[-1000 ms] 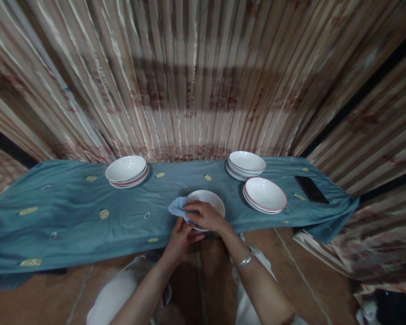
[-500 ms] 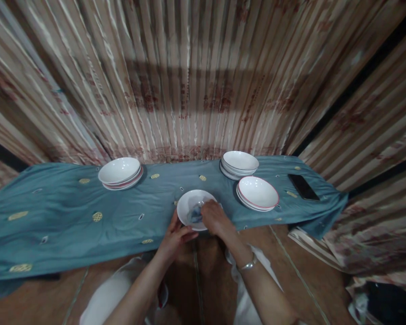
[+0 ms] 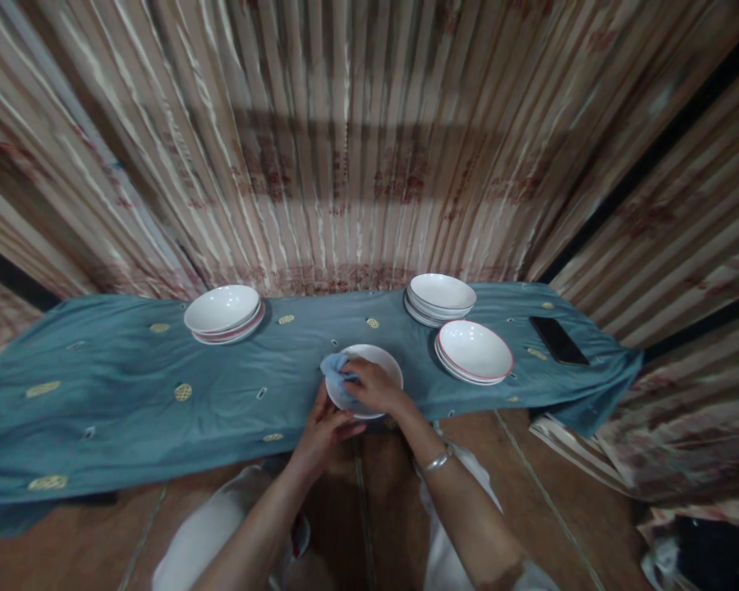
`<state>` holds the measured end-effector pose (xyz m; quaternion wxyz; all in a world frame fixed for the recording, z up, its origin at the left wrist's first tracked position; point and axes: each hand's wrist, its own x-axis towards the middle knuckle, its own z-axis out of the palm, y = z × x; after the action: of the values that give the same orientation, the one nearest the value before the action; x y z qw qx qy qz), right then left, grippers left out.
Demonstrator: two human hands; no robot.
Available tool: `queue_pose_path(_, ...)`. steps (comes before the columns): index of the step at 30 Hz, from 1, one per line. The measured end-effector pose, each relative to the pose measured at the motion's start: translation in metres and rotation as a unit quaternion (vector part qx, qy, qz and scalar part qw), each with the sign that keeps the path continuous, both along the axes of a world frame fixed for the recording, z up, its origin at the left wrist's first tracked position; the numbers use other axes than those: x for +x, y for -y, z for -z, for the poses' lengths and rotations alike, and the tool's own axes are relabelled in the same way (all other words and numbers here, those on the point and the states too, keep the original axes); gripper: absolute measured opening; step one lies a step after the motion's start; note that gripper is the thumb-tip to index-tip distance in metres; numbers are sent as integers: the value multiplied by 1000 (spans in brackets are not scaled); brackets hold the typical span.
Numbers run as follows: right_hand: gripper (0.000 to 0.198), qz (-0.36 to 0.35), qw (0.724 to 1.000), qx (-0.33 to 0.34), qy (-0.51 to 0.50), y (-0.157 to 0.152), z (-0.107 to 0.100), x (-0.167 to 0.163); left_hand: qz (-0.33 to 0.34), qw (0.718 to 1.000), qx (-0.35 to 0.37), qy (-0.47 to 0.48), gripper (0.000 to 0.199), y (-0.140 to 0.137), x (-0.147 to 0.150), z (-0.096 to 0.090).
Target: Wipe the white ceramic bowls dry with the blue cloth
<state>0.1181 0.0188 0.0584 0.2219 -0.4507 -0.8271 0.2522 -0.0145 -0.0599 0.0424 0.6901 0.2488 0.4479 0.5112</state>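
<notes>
A white bowl (image 3: pixel 383 358) sits near the front edge of the cloth-covered table. My left hand (image 3: pixel 328 427) grips its near left rim, thumb along the front and fingers around the outside. In my right hand (image 3: pixel 373 386) is a light blue cloth (image 3: pixel 334 371), pressed on the inside and left rim of the bowl. The fingers of my right hand are bent over the cloth, and their tips are partly hidden by it.
To the left stands a stack of bowls (image 3: pixel 222 309). On the right are a dark-rimmed stack (image 3: pixel 442 294) and a red-rimmed stack (image 3: pixel 475 351), with a black phone (image 3: pixel 557 340) beyond. A teal patterned tablecloth (image 3: pixel 129 361) covers the table; a curtain (image 3: pixel 345 164) hangs behind.
My right hand has swept the cloth from the inside of the bowl leftward to its left rim. My left hand keeps its hold. The view has shifted slightly.
</notes>
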Motion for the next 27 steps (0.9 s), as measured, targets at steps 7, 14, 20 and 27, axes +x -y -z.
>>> queue_pose_path(7, 18, -97, 987, -128, -21, 14, -18, 24, -2, 1000, 2, 13, 82, -3, -1, -6)
queue_pose_path(14, 48, -91, 945, -277, -145, 29, -43, 69, -21, 999, -23, -10, 89, -7, 2, -14)
queue_pose_path(20, 53, -10, 959, -260, -112, 46, -37, 110, -41, 999, 8, 1, 85, -11, 5, -22)
queue_pose_path(27, 51, 168, 970, -114, -135, 69, -35, 121, -40, 997, 58, 16, 83, -13, 30, -41)
